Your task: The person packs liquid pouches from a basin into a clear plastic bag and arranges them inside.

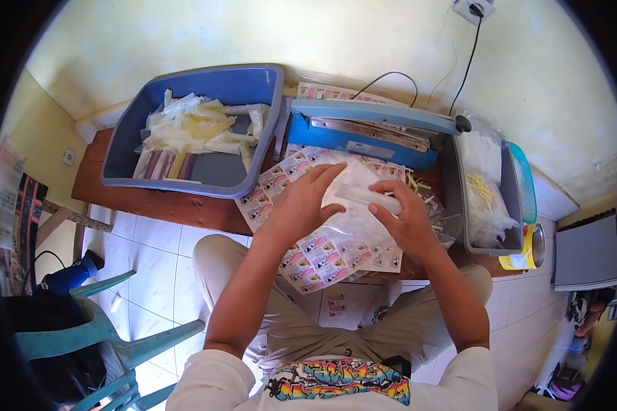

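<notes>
A whitish cylindrical roll [367, 198] lies slantwise above clear plastic bags [353, 222] on the printed label sheets [301, 266]. My right hand [403, 212] pinches the right end of the roll between thumb and fingers. My left hand [308, 198] rests on the plastic at the left, fingers apart and thumb stretched toward the roll, holding nothing that I can see. Just behind the hands stands a blue sealing machine [363, 142] with its long lever arm [384, 115] across the top.
A blue-grey tub [219, 188] with many wrapped pale rolls stands on the bench at the left. At the right are a grey bin [467, 219] with plastic bags and a yellow can [521, 257]. A green chair [103, 335] is at the lower left.
</notes>
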Demonstrator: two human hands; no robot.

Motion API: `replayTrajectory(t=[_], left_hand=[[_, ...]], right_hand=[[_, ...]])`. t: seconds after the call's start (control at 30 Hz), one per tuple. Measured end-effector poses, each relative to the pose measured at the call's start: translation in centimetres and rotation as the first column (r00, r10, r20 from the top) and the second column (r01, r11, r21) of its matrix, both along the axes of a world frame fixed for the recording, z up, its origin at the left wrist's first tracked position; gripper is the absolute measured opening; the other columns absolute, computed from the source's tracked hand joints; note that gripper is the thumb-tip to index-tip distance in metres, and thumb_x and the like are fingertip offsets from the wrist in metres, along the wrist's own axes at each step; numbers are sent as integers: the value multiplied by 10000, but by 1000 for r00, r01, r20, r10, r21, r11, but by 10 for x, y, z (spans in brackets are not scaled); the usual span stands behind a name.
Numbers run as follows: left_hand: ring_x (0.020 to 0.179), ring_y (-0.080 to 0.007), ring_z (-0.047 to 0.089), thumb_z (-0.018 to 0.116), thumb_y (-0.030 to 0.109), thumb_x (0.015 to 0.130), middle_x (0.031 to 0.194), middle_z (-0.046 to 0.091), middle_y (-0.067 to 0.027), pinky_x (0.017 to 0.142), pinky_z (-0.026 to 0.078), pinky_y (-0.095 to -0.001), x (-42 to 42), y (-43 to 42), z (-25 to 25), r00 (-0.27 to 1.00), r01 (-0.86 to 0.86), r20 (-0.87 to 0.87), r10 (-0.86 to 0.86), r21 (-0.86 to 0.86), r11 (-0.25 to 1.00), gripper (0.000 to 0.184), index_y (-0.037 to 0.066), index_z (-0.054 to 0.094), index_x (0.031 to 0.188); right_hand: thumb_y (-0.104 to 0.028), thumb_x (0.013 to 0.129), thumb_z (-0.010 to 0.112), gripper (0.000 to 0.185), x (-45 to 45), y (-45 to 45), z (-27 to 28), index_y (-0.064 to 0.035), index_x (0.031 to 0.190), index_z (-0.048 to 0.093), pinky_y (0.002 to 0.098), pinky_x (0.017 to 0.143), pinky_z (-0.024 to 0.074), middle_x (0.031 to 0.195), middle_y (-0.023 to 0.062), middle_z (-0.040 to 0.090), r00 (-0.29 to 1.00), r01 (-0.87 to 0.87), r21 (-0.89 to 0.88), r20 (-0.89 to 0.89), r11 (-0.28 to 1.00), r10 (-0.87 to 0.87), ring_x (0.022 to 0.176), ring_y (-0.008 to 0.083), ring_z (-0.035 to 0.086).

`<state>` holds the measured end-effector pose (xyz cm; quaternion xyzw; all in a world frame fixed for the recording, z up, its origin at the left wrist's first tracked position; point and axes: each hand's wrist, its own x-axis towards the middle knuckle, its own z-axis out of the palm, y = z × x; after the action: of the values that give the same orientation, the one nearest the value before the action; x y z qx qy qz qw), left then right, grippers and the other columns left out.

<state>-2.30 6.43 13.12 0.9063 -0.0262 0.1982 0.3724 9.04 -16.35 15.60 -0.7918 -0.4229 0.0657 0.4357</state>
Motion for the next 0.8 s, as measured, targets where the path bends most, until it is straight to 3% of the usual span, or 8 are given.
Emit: replayTrajectory(t=[0.1, 0.13, 0.2, 0.27, 0.33, 0.47, 0.63, 0.8], left_hand=[[1215, -344, 659, 952, 199, 747, 1306, 682, -138, 1048, 532, -460, -13, -16, -19, 968, -34, -251, 23, -41, 999, 699, 111, 667, 1379], [1215, -344, 659, 952, 199, 747, 1306, 682, -138, 1048, 532, -460, -13, -20, -22, 966, -35, -257, 25, -32, 999, 699, 111, 667, 1379], [1221, -335, 656, 952, 192, 741, 1296, 674, -119, 1046, 535, -452, -12, -32, -25, 915, 95, -399, -64, 59, 994, 619, 103, 703, 1300], [1210, -330, 656, 956, 196, 733, 1271, 668, -101, 1033, 542, -442, -9, -44, -26, 912, 100, -406, -55, 90, 991, 536, 107, 732, 1211], [1168, -326, 665, 911, 162, 787, 1198, 684, -96, 978, 556, -441, -5, -52, -35, 920, 136, -389, -52, 190, 972, 396, 116, 750, 1145], [1110, -311, 681, 839, 131, 861, 1089, 703, -85, 913, 569, -443, 6, -57, -40, 912, 125, -409, -14, 247, 961, 221, 116, 759, 1067], [929, -331, 727, 759, 122, 940, 961, 734, -119, 809, 569, -440, 14, -53, -41, 983, -20, -178, 37, 95, 995, 112, 46, 724, 1015], [880, -377, 733, 728, 101, 974, 969, 758, -180, 778, 556, -456, 19, -51, -44, 974, -12, -225, 8, -15, 1000, 106, 8, 697, 1015]], right_hand=[[-139, 920, 788, 287, -6, -34, -14, -28, 1170, 703, 400, 912, 540, 1112, 142, 720, 994, 74, -23, -77, 997, -76, 1027, 294, 709], [-127, 915, 785, 278, -7, -41, -21, -28, 1163, 706, 402, 918, 539, 1116, 141, 723, 990, 109, -33, -92, 994, -111, 1036, 293, 709], [-113, 915, 780, 284, -9, -51, -32, -18, 1172, 700, 373, 922, 534, 1103, 126, 714, 986, 112, -20, -121, 993, -114, 1021, 251, 697], [-99, 916, 774, 291, -10, -58, -37, -7, 1180, 695, 344, 925, 530, 1090, 112, 706, 983, 114, -12, -143, 993, -114, 1006, 209, 684], [-100, 883, 783, 281, -10, -63, -39, -34, 1145, 708, 392, 933, 535, 1091, 132, 726, 982, 105, -12, -157, 994, -106, 1033, 283, 707], [-99, 866, 785, 284, -12, -70, -41, -38, 1133, 712, 393, 914, 542, 1067, 130, 725, 979, 102, -2, -177, 995, -101, 1000, 285, 711], [-94, 836, 791, 282, -19, -72, -46, -48, 1105, 720, 394, 861, 563, 1028, 120, 718, 989, 31, 21, -148, 999, -27, 952, 286, 721], [-106, 828, 807, 269, -24, -65, -55, -63, 1077, 716, 420, 852, 570, 1040, 123, 714, 999, 34, 3, 42, 999, -34, 949, 328, 722]])
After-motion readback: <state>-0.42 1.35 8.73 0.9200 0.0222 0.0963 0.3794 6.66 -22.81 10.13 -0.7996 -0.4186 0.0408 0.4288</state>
